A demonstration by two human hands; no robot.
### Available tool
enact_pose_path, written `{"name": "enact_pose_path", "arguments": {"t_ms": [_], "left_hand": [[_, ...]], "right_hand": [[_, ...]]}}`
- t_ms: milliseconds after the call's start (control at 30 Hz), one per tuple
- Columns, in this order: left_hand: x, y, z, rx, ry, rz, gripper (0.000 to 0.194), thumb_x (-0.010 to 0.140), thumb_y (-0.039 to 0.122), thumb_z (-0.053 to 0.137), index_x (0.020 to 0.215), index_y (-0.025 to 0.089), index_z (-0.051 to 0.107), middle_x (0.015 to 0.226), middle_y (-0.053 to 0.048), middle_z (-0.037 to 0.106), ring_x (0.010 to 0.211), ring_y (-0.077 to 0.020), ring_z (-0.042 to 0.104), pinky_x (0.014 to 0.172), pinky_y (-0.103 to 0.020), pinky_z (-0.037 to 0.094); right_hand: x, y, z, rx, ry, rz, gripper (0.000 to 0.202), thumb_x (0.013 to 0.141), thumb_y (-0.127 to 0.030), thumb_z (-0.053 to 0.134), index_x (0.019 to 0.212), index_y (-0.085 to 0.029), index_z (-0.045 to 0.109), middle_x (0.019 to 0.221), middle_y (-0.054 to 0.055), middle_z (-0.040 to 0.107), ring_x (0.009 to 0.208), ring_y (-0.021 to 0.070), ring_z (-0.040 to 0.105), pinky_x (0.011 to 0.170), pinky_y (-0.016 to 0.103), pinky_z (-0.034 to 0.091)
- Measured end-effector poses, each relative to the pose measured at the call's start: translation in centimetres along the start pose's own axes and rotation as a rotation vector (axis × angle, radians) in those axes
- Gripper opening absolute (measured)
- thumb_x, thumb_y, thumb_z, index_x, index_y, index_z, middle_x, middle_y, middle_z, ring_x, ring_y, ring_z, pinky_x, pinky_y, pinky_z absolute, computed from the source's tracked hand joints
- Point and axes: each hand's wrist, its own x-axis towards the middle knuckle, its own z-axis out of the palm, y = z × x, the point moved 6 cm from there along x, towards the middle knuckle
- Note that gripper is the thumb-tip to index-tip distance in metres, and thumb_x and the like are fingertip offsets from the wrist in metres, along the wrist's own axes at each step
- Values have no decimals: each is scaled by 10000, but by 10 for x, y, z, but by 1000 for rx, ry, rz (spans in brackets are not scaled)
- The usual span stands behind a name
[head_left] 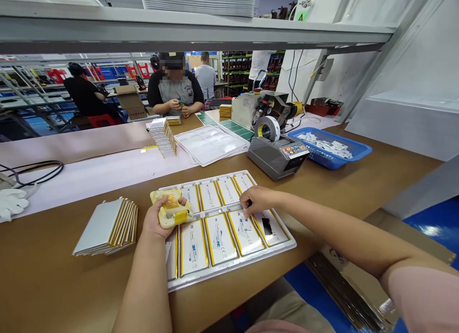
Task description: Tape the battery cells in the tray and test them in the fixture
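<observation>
My left hand [156, 219] is closed around a cream-coloured plastic block [165, 219] with cut-outs and amber tape on it, above the left side of a white plastic tray [233, 266]. Flat white battery cells [220, 237] with yellow edges lie in the tray's two rows, and several front ones bear pale strips marked 3M. My right hand [260, 199] is over the tray's right part, fingertips pinched low over a cell in the front row. A small dark piece shows between the fingers; its kind is unclear. The front-right cell carries a black rectangle [267, 226].
A leaning stack of cells [107, 225] stands left, another [165, 137] further back. Behind the tray are white sheets [210, 143], a grey tape dispenser [278, 156] and a blue basket [332, 161] of small white pieces. A metal shelf beam [197, 32] crosses overhead. A co-worker [175, 89] sits opposite.
</observation>
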Motion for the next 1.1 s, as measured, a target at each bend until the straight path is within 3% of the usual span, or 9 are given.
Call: {"name": "enact_pose_path", "arguments": {"t_ms": [267, 433, 500, 600, 700, 933, 1100], "left_hand": [[3, -1, -4, -30, -9, -23, 318, 692, 171, 508, 1002, 108, 481, 853, -143, 598, 704, -238, 608, 588, -440, 496], [3, -4, -3, -49, -38, -32, 295, 692, 170, 502, 980, 109, 480, 776, -122, 594, 680, -239, 607, 560, -432, 494], [0, -4, -2, -46, -31, -38, 285, 698, 175, 489, 973, 98, 484, 773, -131, 592, 676, -241, 606, 555, -432, 493], [-3, -5, -2, -44, -4, -39, 284, 698, 180, 484, 968, 94, 479, 793, -144, 593, 669, -241, 606, 564, -445, 491], [-3, -6, -3, -43, -6, -40, 284, 694, 188, 486, 963, 96, 479, 786, -140, 594, 668, -245, 606, 579, -460, 488], [1, -7, -8, -91, -26, -73, 285, 682, 196, 505, 953, 110, 482, 807, -141, 593, 681, -239, 607, 578, -428, 487], [-2, -7, -8, -95, 4, -63, 298, 685, 191, 503, 968, 100, 486, 804, -140, 597, 668, -240, 609, 552, -409, 489]], "right_hand": [[-5, -1, 14, 223, -17, 37, 263, 549, -398, 690, 593, -165, 576, 610, -30, 580, 579, 96, 479, 501, 197, 306], [-2, -28, 21, 584, -150, -113, 361, 529, -481, 676, 599, -152, 542, 592, -20, 565, 561, 98, 490, 541, 215, 360], [6, -39, 22, 508, -109, -86, 339, 540, -464, 679, 603, -158, 548, 596, -22, 566, 561, 97, 486, 526, 210, 344], [19, -53, 20, 169, 42, 29, 256, 550, -398, 695, 595, -181, 567, 594, -35, 562, 558, 94, 463, 487, 205, 284], [28, -65, 20, -5, 90, 17, 207, 586, -388, 674, 609, -205, 581, 621, -42, 578, 589, 100, 472, 494, 207, 264], [34, -64, 34, 109, -87, -69, 238, 579, -417, 678, 616, -199, 589, 620, -42, 593, 596, 101, 497, 513, 193, 292], [30, -70, 39, 221, -79, -103, 279, 561, -427, 687, 597, -174, 574, 602, -36, 578, 577, 94, 478, 513, 195, 301]]}}
